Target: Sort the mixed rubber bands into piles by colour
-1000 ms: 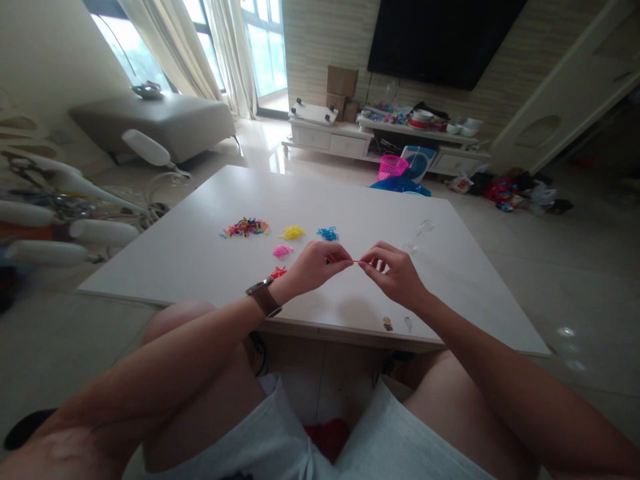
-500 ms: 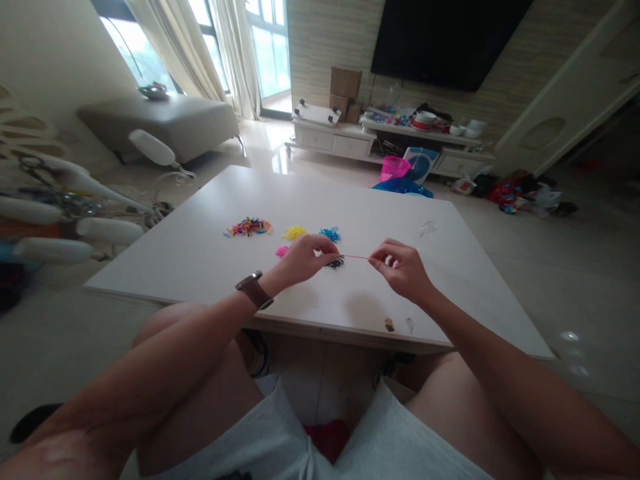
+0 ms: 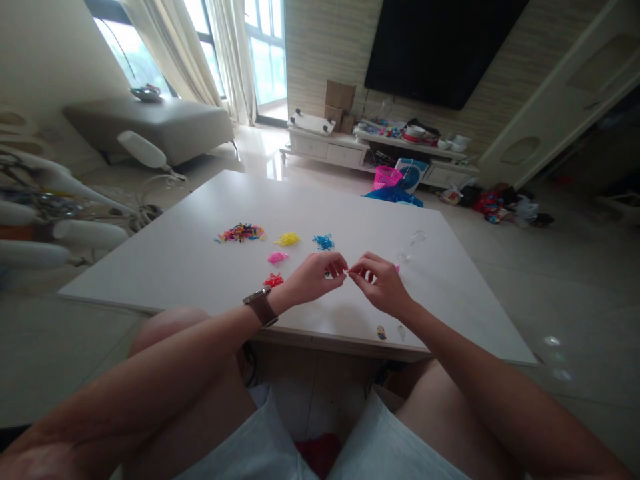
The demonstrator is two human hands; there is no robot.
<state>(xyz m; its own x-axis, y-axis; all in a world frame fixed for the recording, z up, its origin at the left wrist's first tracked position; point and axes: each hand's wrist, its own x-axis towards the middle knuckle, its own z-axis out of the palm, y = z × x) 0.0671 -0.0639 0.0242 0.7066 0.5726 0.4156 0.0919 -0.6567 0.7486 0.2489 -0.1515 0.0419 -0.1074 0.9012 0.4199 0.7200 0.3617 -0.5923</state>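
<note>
My left hand, wearing a watch on its wrist, pinches one side of a small red rubber band. On the other side my right hand pinches it too; the fingertips nearly meet, and the band is mostly hidden. Under the left fingers, black rubber bands show only in part. Near the left wrist lie piles of red bands and pink bands. Yellow bands and blue bands sit farther back. Something pink peeks out behind the right hand.
A mixed heap of colored bands is on the white table at left. Clear plastic pieces lie at right. A small yellow figure charm and a clear piece rest by the front edge.
My hands have come together, and the red band that was stretched between them is now slack. The view has shifted slightly, uncovering the red pile.
</note>
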